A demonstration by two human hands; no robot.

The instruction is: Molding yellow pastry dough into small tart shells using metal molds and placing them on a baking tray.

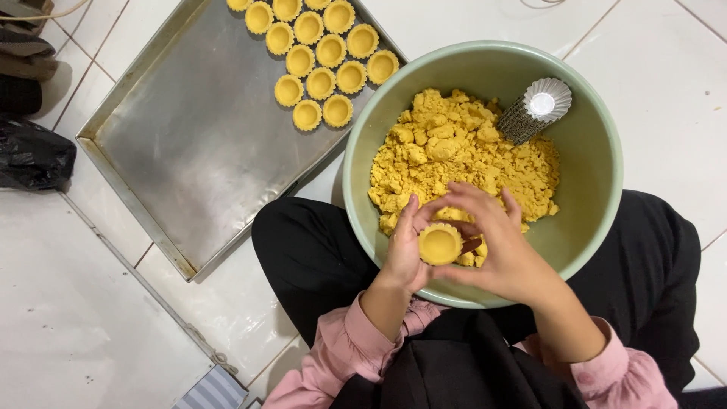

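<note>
Both hands, left hand [405, 254] and right hand [500, 250], grip a dough-lined tart shell [440, 243] over the green bowl [598, 204]. Thirteen-odd shells [322, 53] fill the tray's [189, 151] corner; much crumbly dough [462, 151] remains.

Both forearms reach forward in pink sleeves. The left hand [405, 254] cups upward with fingers curled, while the right hand [500, 246] arches over it, fingertips pinching.
</note>
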